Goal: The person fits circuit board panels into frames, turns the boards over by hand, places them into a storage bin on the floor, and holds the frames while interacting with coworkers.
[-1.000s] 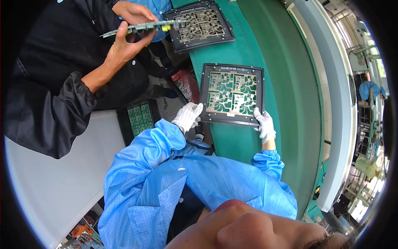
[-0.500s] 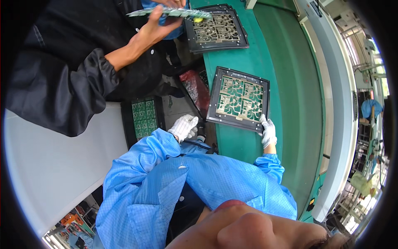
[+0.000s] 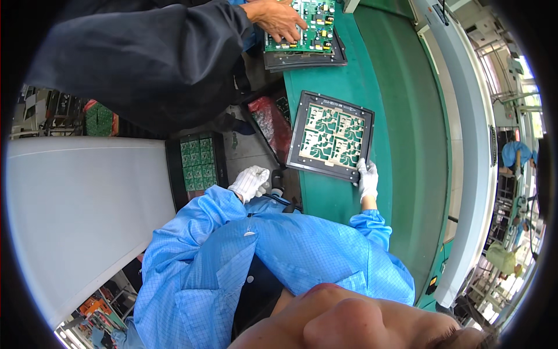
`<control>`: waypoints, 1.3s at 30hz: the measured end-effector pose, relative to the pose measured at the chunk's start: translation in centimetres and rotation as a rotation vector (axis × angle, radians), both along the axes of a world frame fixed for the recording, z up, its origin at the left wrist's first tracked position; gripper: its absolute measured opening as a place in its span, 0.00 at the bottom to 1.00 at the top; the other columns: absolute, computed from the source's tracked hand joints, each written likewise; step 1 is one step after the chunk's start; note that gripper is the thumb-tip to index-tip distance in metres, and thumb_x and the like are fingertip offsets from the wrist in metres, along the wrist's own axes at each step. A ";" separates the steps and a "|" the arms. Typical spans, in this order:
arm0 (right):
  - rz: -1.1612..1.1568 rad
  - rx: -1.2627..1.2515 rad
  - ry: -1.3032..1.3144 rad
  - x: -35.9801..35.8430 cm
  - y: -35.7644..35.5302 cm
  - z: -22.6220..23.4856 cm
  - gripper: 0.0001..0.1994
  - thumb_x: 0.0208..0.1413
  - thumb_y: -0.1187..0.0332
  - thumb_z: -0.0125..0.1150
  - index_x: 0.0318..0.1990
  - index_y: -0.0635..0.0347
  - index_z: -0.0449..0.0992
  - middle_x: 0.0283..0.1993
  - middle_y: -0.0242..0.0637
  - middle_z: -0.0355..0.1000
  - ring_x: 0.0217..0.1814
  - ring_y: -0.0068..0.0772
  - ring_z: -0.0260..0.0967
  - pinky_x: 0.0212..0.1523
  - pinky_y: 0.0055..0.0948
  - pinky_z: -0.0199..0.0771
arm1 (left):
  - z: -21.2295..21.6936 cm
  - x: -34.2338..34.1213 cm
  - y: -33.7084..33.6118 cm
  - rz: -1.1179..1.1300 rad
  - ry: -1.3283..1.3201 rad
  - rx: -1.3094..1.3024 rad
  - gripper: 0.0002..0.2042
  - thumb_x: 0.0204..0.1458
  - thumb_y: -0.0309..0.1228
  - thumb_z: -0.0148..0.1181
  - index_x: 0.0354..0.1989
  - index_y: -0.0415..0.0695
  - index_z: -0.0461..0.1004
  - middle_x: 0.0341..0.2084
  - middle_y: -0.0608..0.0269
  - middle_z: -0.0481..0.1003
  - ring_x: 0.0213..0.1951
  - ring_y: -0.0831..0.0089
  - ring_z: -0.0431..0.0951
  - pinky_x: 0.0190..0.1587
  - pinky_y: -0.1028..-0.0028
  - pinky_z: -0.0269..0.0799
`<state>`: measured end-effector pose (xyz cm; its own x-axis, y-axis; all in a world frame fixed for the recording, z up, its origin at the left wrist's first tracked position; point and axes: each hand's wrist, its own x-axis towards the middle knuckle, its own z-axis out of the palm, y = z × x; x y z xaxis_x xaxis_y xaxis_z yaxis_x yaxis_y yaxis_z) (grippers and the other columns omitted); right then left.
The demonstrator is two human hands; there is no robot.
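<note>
A black square carrier frame [image 3: 331,136] with green and pale circuit boards in it lies on the green conveyor belt [image 3: 401,116]. My right hand [image 3: 367,179], in a white glove, grips the frame's near right corner. My left hand [image 3: 250,182], also gloved, is off the frame, curled with nothing visible in it, near the belt's left edge above a black tray of green boards [image 3: 196,163]. My blue sleeves fill the lower middle.
A person in a dark sleeve presses a hand [image 3: 278,18] on a green populated board [image 3: 305,26] stacked on black frames at the top. A red bag [image 3: 273,119] sits left of my frame. A white panel [image 3: 81,215] lies to the left, a machine rail [image 3: 474,145] to the right.
My left hand has let go of the frame and drawn back toward my body. The frame has slid and turned slightly on the belt. The other person laid their board down on the stack.
</note>
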<state>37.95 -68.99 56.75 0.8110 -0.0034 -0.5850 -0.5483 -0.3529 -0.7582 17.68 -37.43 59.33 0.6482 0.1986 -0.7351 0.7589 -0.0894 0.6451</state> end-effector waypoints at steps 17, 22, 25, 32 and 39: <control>0.033 -0.025 -0.181 -0.4 -0.4 -1.3 0.31 0.62 0.54 0.55 0.71 0.45 0.56 0.39 0.28 0.74 0.22 0.15 0.64 0.15 0.18 0.66 | 0.1 -3.8 -0.4 0.140 -0.043 0.033 0.18 0.60 0.44 0.53 0.45 0.42 0.76 0.28 0.61 0.80 0.23 0.75 0.79 0.23 0.76 0.75; 0.103 -0.164 -0.167 0.1 -0.1 0.7 0.33 0.61 0.49 0.55 0.71 0.43 0.54 0.50 0.34 0.73 0.35 0.24 0.72 0.19 0.23 0.74 | -0.4 -5.6 0.0 0.161 -0.045 0.037 0.18 0.60 0.44 0.53 0.45 0.42 0.76 0.28 0.60 0.80 0.23 0.74 0.79 0.24 0.75 0.76; 0.169 -0.242 -0.251 1.7 -1.0 0.4 0.33 0.60 0.48 0.54 0.70 0.47 0.57 0.54 0.38 0.72 0.39 0.28 0.74 0.20 0.25 0.76 | -1.4 -7.5 0.1 0.236 -0.037 -0.020 0.17 0.60 0.44 0.53 0.45 0.42 0.76 0.28 0.60 0.79 0.24 0.74 0.79 0.24 0.76 0.76; 0.291 -0.598 -0.421 3.5 -0.3 2.6 0.31 0.61 0.44 0.49 0.67 0.48 0.62 0.56 0.60 0.69 0.57 0.62 0.67 0.58 0.46 0.66 | -7.2 -12.0 0.6 0.342 -0.089 -0.227 0.18 0.61 0.45 0.53 0.45 0.42 0.75 0.28 0.60 0.78 0.24 0.75 0.79 0.23 0.77 0.75; 0.356 -0.597 -0.565 3.5 -0.4 2.0 0.23 0.62 0.52 0.51 0.57 0.57 0.73 0.52 0.57 0.72 0.57 0.56 0.68 0.57 0.41 0.68 | -3.9 -11.1 0.0 0.284 -0.093 -0.123 0.18 0.60 0.46 0.54 0.43 0.41 0.74 0.27 0.61 0.77 0.23 0.76 0.77 0.23 0.77 0.74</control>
